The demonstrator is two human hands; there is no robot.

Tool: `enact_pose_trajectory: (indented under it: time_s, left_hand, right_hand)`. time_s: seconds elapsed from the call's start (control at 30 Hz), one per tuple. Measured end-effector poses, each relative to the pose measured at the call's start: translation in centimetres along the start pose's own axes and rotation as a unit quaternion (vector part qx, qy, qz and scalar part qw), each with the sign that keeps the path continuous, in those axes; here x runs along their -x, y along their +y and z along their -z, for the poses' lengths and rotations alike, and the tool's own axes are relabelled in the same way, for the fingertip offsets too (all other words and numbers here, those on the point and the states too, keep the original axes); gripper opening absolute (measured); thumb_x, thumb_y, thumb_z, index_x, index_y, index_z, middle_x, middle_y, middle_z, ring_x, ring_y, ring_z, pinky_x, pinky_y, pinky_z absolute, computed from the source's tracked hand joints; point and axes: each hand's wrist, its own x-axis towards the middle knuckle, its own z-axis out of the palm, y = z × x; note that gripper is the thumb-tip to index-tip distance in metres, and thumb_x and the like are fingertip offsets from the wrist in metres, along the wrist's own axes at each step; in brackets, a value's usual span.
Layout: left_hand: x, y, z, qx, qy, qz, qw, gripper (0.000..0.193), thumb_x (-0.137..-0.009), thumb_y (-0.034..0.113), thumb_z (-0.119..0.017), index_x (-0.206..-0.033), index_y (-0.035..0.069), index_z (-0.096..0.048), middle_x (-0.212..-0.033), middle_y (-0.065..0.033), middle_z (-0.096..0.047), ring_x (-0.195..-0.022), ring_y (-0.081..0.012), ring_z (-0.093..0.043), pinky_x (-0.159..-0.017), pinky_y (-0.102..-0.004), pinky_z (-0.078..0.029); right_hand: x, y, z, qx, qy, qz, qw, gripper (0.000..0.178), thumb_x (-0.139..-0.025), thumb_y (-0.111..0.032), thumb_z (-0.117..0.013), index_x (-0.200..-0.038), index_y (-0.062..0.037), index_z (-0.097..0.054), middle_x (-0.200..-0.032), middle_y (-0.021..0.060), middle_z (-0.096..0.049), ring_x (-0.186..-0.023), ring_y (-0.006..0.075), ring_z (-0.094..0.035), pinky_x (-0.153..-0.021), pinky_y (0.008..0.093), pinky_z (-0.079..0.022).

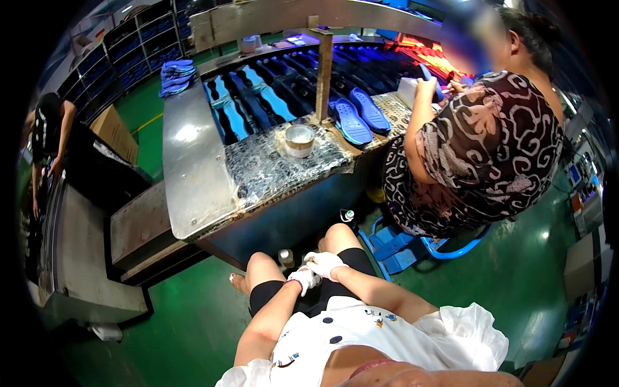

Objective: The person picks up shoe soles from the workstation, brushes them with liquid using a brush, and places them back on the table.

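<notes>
Both my hands wear white gloves and rest together on my lap, over black shorts [358, 263]. My left hand [305, 279] lies lower, and its fingers are mostly hidden. Against it, my right hand [324, 264] has its fingers curled in and pressed over the left one. Whether anything small sits between them is hidden. On the bench [271, 158] in front of me stands a whitish tub [300, 140]. Two blue shoe soles [353, 120] lie side by side to its right, away from my hands.
A conveyor carries rows of dark and light-blue sole pieces [274, 103]. More blue pieces [176, 77] are stacked at its left. A co-worker [490, 148] sits at right on a blue stool [451, 248], holding a blue sole [431, 80]. Another person [55, 129] bends at far left. A bottle [285, 258] stands by my knees.
</notes>
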Motion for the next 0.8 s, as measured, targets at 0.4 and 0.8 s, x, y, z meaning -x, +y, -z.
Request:
enact_pose_trajectory:
  time_s: [0.4, 0.8]
  left_hand:
    - [-0.4, 0.1, -0.5, -0.08, 0.011, 0.025, 0.996, 0.042, -0.084, 0.037, -0.056, -0.116, 0.011, -0.06, -0.117, -0.0131, -0.06, -0.109, -0.0294, -0.056, -0.089, -0.0369, -0.046]
    - [0.0, -1.0, -0.6, -0.077, 0.03, 0.008, 0.997, 0.037, -0.084, 0.037, -0.056, -0.111, 0.012, -0.062, -0.109, -0.0152, -0.063, -0.104, -0.0309, -0.058, -0.086, -0.038, -0.046]
  right_hand:
    - [0.4, 0.8, -0.1, -0.016, 0.01, 0.01, 1.0, 0.033, -0.087, -0.036, -0.046, -0.111, -0.0165, -0.058, -0.103, 0.0139, -0.064, -0.1, 0.032, -0.059, -0.086, 0.0399, -0.046]
    - [0.1, 0.2, 0.0, -0.001, -0.015, 0.012, 1.0, 0.036, -0.087, -0.037, -0.045, -0.115, -0.0159, -0.056, -0.106, 0.014, -0.064, -0.102, 0.031, -0.059, -0.089, 0.0381, -0.044]
